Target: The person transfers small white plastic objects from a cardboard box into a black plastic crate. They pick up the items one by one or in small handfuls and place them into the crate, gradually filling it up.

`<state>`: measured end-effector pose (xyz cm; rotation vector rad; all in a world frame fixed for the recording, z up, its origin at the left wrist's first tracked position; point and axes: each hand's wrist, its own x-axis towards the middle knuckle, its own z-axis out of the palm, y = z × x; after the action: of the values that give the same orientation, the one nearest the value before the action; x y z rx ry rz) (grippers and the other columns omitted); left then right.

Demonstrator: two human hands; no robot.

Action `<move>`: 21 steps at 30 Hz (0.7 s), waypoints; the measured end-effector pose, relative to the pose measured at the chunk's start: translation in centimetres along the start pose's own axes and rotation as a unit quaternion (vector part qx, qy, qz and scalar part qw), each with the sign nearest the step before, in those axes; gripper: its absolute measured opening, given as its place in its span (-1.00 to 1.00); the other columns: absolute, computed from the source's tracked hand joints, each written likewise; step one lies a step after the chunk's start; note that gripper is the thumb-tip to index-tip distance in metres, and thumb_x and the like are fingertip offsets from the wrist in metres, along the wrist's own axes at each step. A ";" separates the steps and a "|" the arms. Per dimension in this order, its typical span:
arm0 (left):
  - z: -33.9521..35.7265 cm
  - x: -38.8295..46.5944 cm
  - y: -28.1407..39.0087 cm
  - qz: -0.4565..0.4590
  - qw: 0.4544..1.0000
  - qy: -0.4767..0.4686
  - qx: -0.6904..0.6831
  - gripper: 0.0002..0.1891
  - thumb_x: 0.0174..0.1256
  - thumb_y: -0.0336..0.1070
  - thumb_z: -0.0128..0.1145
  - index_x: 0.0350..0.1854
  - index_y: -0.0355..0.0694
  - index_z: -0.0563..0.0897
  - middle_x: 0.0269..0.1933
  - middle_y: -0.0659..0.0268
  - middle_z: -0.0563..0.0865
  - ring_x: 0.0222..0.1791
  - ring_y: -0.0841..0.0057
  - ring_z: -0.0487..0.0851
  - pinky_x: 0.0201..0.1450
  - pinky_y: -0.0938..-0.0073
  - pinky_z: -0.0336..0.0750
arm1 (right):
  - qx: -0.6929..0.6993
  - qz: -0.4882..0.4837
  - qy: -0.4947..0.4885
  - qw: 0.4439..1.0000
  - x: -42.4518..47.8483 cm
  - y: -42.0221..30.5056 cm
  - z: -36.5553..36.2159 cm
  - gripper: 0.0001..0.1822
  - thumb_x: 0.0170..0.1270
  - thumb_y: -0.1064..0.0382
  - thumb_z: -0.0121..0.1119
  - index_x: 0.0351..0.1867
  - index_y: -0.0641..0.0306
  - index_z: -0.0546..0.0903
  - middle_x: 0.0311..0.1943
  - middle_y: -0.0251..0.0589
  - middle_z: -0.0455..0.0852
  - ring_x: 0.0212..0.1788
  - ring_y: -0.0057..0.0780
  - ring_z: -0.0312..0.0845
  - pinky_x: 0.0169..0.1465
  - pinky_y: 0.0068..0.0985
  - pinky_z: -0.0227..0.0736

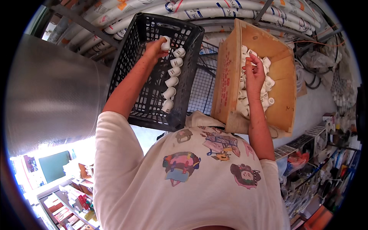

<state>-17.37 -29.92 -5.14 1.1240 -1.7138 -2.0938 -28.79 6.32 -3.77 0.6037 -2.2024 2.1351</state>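
My left hand [155, 50] grips a white plastic pipe elbow [165, 43] inside a black plastic crate [179, 115], near its far end. Several similar elbows [171, 82] lie in one row along the crate's right side, and most bear a small printed label. Over a wooden box [280, 66] to the right hovers my right hand [254, 72], its fingers bent and a little apart, with no fitting plainly between them. Beneath it is a loose heap of white pipe fittings [268, 83]; whether the fingertips touch any of them cannot be told.
White PVC pipes [201, 13] lie stacked on a metal rack beyond both containers. A wire mesh surface [201, 89] shows between crate and box. At left stands a large silvery roll [57, 95]. Shelves of bagged goods [302, 172] fill the lower right.
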 end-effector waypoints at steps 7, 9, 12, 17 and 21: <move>-1.0 3.6 -3.6 -0.037 0.988 0.043 0.145 -0.56 0.04 -0.08 0.28 -0.09 -0.26 0.58 -0.24 0.20 0.67 -0.32 0.41 0.65 -0.23 0.38 0.62 | -0.034 0.027 0.013 0.999 0.0 0.4 -0.1 -0.67 0.29 0.33 0.16 0.08 0.24 0.53 -0.25 -0.38 0.63 -0.39 -0.69 0.51 -0.27 -0.70 0.46; -1.0 4.5 -4.3 -0.024 0.986 0.042 0.161 -0.57 0.04 -0.08 0.28 -0.09 -0.25 0.59 -0.24 0.22 0.67 -0.32 0.43 0.65 -0.24 0.40 0.61 | -0.040 0.035 0.016 0.998 0.2 0.6 -0.3 -0.68 0.29 0.32 0.16 0.08 0.22 0.54 -0.28 -0.38 0.63 -0.41 -0.70 0.51 -0.29 -0.70 0.45; -1.2 6.0 -5.5 -0.004 0.984 0.053 0.171 -0.57 0.07 -0.08 0.30 -0.09 -0.25 0.59 -0.24 0.24 0.67 -0.31 0.46 0.65 -0.27 0.45 0.61 | -0.037 0.036 0.015 0.999 0.2 0.6 -0.3 -0.68 0.30 0.30 0.16 0.08 0.21 0.55 -0.28 -0.37 0.64 -0.42 -0.69 0.52 -0.30 -0.70 0.44; 0.7 6.5 -6.1 0.039 0.977 0.076 0.196 -0.58 0.16 -0.16 0.29 -0.01 -0.31 0.60 -0.24 0.24 0.68 -0.29 0.51 0.66 -0.36 0.54 0.61 | -0.031 0.042 0.023 0.998 0.2 1.2 -1.2 -0.69 0.31 0.29 0.15 0.07 0.23 0.55 -0.28 -0.35 0.66 -0.41 -0.70 0.52 -0.29 -0.70 0.45; -1.1 9.9 -9.5 0.111 0.962 0.086 0.235 -0.68 0.22 -0.21 0.23 -0.05 -0.29 0.65 -0.26 0.25 0.69 -0.35 0.54 0.65 -0.41 0.54 0.60 | -0.030 0.034 0.015 0.999 0.2 1.3 -0.9 -0.70 0.36 0.29 0.09 0.09 0.24 0.53 -0.24 -0.37 0.67 -0.42 -0.75 0.49 -0.36 -0.76 0.33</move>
<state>-20.67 -33.78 -17.91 1.1214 -2.1944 -1.4492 -29.60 7.11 -4.89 0.4972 -2.2957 2.0851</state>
